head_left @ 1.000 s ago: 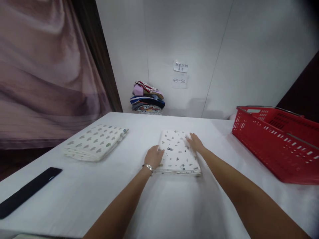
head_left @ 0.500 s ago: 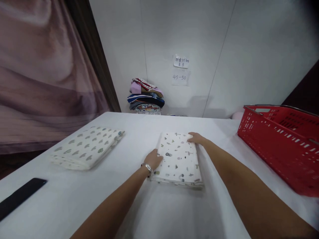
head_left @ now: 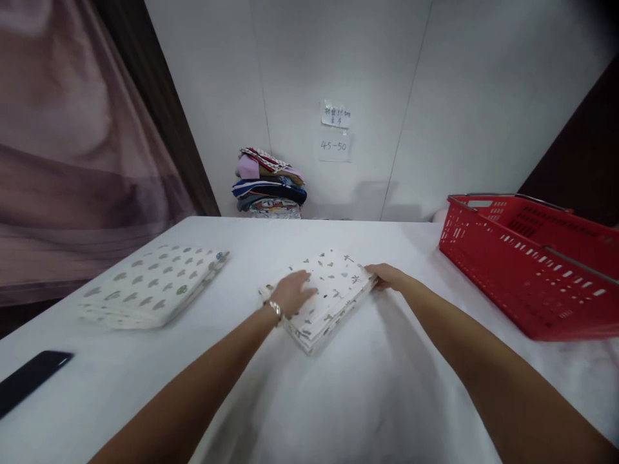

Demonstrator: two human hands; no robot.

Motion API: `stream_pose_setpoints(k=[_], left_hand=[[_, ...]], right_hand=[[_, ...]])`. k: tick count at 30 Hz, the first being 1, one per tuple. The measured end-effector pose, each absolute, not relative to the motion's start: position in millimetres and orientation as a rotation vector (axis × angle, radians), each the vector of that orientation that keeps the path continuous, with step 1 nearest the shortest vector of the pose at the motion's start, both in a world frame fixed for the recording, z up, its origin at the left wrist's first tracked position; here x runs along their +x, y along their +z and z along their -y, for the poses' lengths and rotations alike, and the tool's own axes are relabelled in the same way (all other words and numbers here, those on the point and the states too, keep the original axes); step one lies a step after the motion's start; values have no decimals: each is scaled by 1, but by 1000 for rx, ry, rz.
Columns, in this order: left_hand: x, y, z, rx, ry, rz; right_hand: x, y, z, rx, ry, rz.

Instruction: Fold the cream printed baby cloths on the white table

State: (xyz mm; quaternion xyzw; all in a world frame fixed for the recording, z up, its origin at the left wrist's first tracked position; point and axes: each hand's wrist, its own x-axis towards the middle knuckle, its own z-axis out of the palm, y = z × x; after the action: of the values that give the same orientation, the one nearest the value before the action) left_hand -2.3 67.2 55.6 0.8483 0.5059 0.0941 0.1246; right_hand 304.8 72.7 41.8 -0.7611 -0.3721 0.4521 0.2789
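— Fingers first: what are yours doing?

— The fingers (head_left: 302,283) of my left hand (head_left: 290,295) lie spread and flat on top of the folded cloth (head_left: 324,299), palm down, pressing on its near-left part. My right hand (head_left: 389,277) sits at the cloth's far right corner; its fingers look loosely curled against the edge, touching it, though I cannot tell whether they pinch a layer or only rest there.

— Where is that cloth?

— On the counter (head_left: 338,399), about the middle, in front of me. It lies askew, one corner pointing toward me, and the stacked layers show along the near edge.

— Why a hand on top and one at the corner?

— I'd judge the flat palm keeps the layers from sliding apart, while the hand at the corner steers the whole bundle. With one hand alone the folds would likely fan out.

— What else is around?

— A second folded cloth (head_left: 152,283), with a heart-like print, lies well apart to the left. A dark flat phone (head_left: 29,380) sits near the counter's left edge. A red basket (head_left: 522,270) stands to the right, near my right arm but not touching the cloth. A pile of clothes (head_left: 268,183) rests against the wall behind, under two paper notes (head_left: 334,132). A pink curtain (head_left: 72,161) hangs at the left
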Motion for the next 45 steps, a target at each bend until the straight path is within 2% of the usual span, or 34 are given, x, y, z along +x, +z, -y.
stream_pose_setpoints(k=[6,17,20,22,24,29,39,43,45], left_hand=[[-3,33,17,2699,146,-1169],[-9,31,18,2815,90,-1082],[-4,34,25,2809,113,-1137],[1,33,31,2832,207,-1151],[4,28,36,2860,276,-1137],[5,13,40,2885,272,-1148],[8,16,40,2859,245,-1176],[8,17,42,2865,254,-1173],[7,19,46,2870,296,-1186]], right_hand=[[302,46,-69,-2003,1144,1022],[307,35,-32,-2148,885,1202],[291,43,-29,-2109,614,1429],[275,46,-20,-1932,348,1757],[260,44,-8,-1720,218,2087],[247,28,18,-1641,365,2413],[240,35,28,-1660,281,2393],[237,31,35,-1596,439,2447],[241,31,31,-1618,421,2349]])
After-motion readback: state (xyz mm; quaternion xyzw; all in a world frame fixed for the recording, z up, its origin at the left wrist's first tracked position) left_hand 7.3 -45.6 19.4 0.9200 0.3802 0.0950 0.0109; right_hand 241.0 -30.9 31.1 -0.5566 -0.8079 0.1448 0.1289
